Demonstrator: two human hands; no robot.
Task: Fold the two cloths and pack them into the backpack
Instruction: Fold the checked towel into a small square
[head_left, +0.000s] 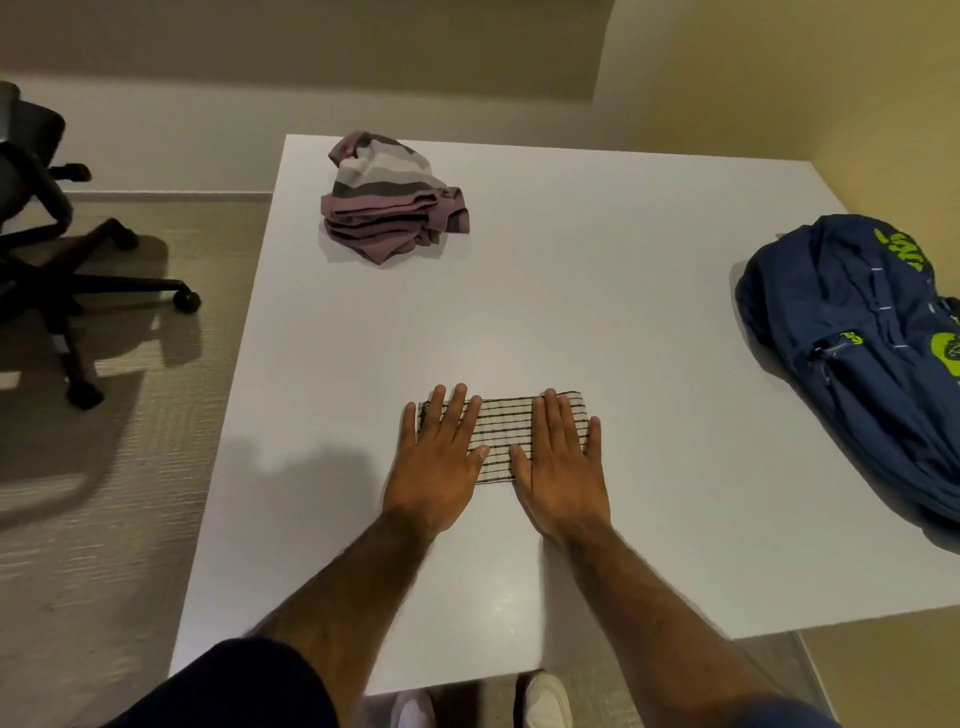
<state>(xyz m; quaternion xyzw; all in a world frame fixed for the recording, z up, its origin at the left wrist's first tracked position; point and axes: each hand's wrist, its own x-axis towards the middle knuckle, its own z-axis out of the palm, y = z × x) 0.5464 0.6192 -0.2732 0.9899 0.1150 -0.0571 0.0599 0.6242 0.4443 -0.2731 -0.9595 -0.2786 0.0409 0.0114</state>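
Note:
A small cream cloth with dark stripes (501, 423) lies folded into a narrow rectangle near the middle front of the white table (597, 291). My left hand (441, 457) rests flat on its left end, fingers spread. My right hand (563, 462) presses flat on its right end, fingers together. Neither hand grips anything. A mauve, grey and white striped cloth (387, 200) sits crumpled in a heap at the far left of the table. A dark blue backpack with lime-green print (857, 338) lies on its side at the table's right edge, partly cut off by the frame.
A black office chair on castors (47, 218) stands on the floor to the left of the table. Walls close in behind and to the right. My white shoes (545, 701) show below the table's front edge.

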